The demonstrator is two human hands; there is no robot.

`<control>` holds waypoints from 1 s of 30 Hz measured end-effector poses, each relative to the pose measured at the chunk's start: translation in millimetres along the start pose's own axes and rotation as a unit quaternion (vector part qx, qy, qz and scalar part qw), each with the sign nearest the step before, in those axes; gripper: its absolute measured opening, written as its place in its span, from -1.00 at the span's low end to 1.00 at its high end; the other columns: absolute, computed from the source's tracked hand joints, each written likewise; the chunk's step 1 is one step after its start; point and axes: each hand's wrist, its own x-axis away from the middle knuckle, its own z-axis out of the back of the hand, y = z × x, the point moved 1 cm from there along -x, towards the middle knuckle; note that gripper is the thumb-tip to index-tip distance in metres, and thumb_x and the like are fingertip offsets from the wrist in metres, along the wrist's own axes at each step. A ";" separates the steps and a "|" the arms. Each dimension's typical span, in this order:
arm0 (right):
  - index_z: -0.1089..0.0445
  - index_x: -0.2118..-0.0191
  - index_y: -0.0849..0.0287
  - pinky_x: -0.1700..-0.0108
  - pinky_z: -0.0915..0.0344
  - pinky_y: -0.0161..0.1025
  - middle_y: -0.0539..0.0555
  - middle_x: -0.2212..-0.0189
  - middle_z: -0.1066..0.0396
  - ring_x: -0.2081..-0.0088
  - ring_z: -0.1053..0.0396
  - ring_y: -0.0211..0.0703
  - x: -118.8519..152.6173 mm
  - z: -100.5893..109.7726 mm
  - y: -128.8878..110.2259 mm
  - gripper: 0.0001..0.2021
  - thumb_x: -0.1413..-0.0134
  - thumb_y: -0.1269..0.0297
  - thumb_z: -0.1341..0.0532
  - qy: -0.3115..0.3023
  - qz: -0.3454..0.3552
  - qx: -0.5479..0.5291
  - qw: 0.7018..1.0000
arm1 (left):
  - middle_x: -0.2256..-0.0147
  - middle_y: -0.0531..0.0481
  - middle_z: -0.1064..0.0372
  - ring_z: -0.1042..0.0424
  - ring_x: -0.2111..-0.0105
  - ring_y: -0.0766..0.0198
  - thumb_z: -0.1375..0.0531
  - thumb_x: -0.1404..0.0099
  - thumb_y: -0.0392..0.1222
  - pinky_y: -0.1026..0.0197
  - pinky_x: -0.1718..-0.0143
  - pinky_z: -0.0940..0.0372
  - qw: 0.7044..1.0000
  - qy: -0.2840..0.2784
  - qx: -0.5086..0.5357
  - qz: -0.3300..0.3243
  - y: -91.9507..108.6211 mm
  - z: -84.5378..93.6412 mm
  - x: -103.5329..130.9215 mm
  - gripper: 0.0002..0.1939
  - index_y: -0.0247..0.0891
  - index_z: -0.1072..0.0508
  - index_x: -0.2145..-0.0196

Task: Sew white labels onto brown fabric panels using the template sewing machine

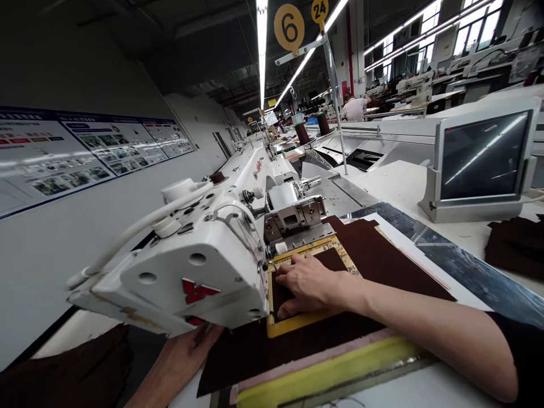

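Note:
My right hand (308,283) lies on a dark brown fabric piece (263,354), inside a yellow rectangular clamp frame (293,324). Its fingers are spread, and the fingertips reach the frame's far bar beside the sewing machine's needle area. My left hand (187,357) is at the left edge of the fabric, under the white sewing machine head (204,266). The machine hides most of its fingertips, so whether it grips the cloth cannot be seen. The frame joins a metal carriage (293,221) behind it. Handwritten marks show on the frame's far right corner.
A control screen (484,156) stands on the right of the table. More brown fabric lies in a heap (516,243) at the right and another (76,368) at the lower left. A yellow strip (331,368) crosses the front. Thread cones (302,134) stand behind; a person (355,107) sits far off.

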 end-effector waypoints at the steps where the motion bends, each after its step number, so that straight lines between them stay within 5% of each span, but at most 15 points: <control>1: -0.53 0.01 0.16 -0.01 -0.34 0.10 0.22 -0.04 -0.45 -0.04 -0.30 0.24 0.2 -0.8 -0.2 -0.39 -0.11 -0.31 -0.28 0.000 -0.001 0.001 1.000 | 0.35 0.08 -0.58 -0.60 0.32 0.07 -0.05 -0.50 0.11 0.22 0.36 -0.47 1.000 0.000 0.008 0.010 -3.2 -3.9 0.3 -0.58 -0.18 -0.59 0.20; 10: -0.46 -0.14 0.09 -0.05 -0.27 0.10 0.21 -0.11 -0.40 -0.03 -0.26 0.24 3.7 0.3 -2.0 -0.37 -0.24 -0.32 -0.14 -0.034 0.001 0.011 0.999 | 0.38 0.01 -0.57 -0.50 0.44 0.16 -0.06 -0.47 0.17 0.24 0.39 -0.36 0.993 -0.041 0.077 0.084 -0.8 -10.5 11.9 -0.55 -0.16 -0.62 0.16; 19: -0.49 -0.10 0.07 -0.04 -0.25 0.06 0.19 -0.08 -0.41 0.00 -0.26 0.17 3.9 2.2 -4.8 -0.41 -0.27 -0.30 -0.14 -0.046 -0.004 0.014 0.999 | 0.36 0.02 -0.59 -0.51 0.38 0.15 -0.07 -0.47 0.18 0.23 0.34 -0.35 0.992 -0.032 0.091 0.079 -6.5 -14.8 14.0 -0.55 -0.13 -0.63 0.07; 30: -0.50 -0.12 0.02 -0.09 -0.23 0.07 0.19 -0.09 -0.40 -0.02 -0.25 0.20 3.3 2.6 -5.6 -0.42 -0.26 -0.30 -0.15 -0.052 -0.008 0.011 0.999 | 0.47 -0.03 -0.53 -0.47 0.42 0.16 -0.10 -0.44 0.13 0.24 0.42 -0.32 0.986 0.144 0.078 0.044 -16.2 -17.6 17.0 -0.54 -0.18 -0.63 0.41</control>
